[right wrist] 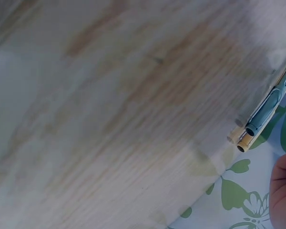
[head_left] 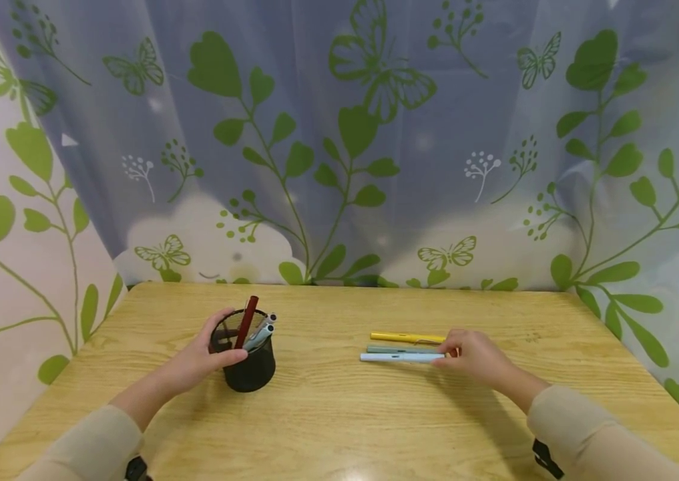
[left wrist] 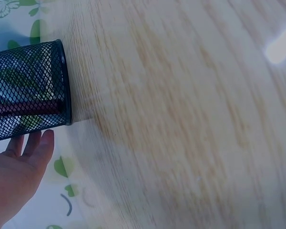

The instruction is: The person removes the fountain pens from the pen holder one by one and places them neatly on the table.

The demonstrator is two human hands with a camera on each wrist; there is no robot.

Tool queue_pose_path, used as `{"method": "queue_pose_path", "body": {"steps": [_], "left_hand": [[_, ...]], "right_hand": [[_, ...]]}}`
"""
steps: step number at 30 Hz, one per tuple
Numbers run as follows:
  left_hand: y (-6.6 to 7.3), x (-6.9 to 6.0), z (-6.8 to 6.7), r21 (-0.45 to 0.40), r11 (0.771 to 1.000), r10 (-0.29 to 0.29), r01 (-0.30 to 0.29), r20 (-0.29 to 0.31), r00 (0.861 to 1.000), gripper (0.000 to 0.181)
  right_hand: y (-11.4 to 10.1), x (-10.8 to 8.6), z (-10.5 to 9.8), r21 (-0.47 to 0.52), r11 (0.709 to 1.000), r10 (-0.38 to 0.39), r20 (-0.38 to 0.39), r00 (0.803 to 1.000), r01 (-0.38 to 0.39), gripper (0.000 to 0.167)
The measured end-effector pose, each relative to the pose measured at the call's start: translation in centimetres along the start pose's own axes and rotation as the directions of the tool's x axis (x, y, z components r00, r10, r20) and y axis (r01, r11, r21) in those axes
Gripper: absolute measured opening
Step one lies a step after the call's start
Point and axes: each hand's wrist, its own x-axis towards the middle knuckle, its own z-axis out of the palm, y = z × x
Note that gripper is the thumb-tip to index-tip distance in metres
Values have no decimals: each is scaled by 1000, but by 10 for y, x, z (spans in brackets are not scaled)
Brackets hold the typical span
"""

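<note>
My left hand (head_left: 191,364) grips a black mesh pen holder (head_left: 252,374), its thumb at the near rim and the other fingers round the far side. A dark red pen (head_left: 247,321) and two capped, lighter pens stick out of it; mesh fills much of the left wrist view. On the right, my right hand (head_left: 483,361) pinches the right end of a light blue pen (head_left: 396,357). A grey-green pen (head_left: 399,349) and a yellow pen (head_left: 405,337) lie just behind, parallel to it. The fingertips are outside the right wrist view.
Both hands work over a light wooden table (head_left: 315,414). A patterned curtain (head_left: 291,220) with green leaves and butterflies hangs behind its far edge and along both sides.
</note>
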Motion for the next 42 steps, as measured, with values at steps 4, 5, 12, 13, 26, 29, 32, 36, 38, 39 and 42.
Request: {"method": "queue_pose_path", "body": {"steps": [4,5,12,13,26,29,32,36,38,39,42], "left_hand": [[1,0,0,8,1000,1,-1,-2,1000,84],[1,0,0,4,1000,0,0,-1,1000,84],[-1,1,-1,-7,1000,0,0,6,1000,84],[0,1,-1,-7,1000,-1,1,7,1000,84],[0,1,-2,5,1000,-7,7,6,1000,84],[0,1,-2,2,1000,-4,4,7,1000,84],[0,1,-2,0,1000,-6,6,7,1000,84],[-1,2,0,1,1000,-10,10,5,1000,85],[-1,1,0,-1,1000,-8,8,4,1000,85],[-1,1,0,0,1000,-7,7,2,1000,85],[-1,1,0,8,1000,-6,6,-3,1000,84]], "right_hand": [[2,0,0,-6,1000,14,7,1000,-14,15],[3,0,0,-7,1000,12,8,1000,-12,14],[7,-1,1,-29,999,31,23,999,-31,14],[8,-1,1,-31,999,34,26,999,-34,13],[10,1,7,-61,995,79,89,993,-74,12],[10,2,7,-63,993,104,81,991,-99,11],[10,2,6,-74,991,117,71,991,-112,11],[11,1,6,-94,989,116,61,991,-110,11],[11,1,6,-96,989,118,58,991,-113,11],[11,1,6,-94,989,118,58,991,-112,12],[10,2,4,-73,990,126,58,990,-122,13]]}}
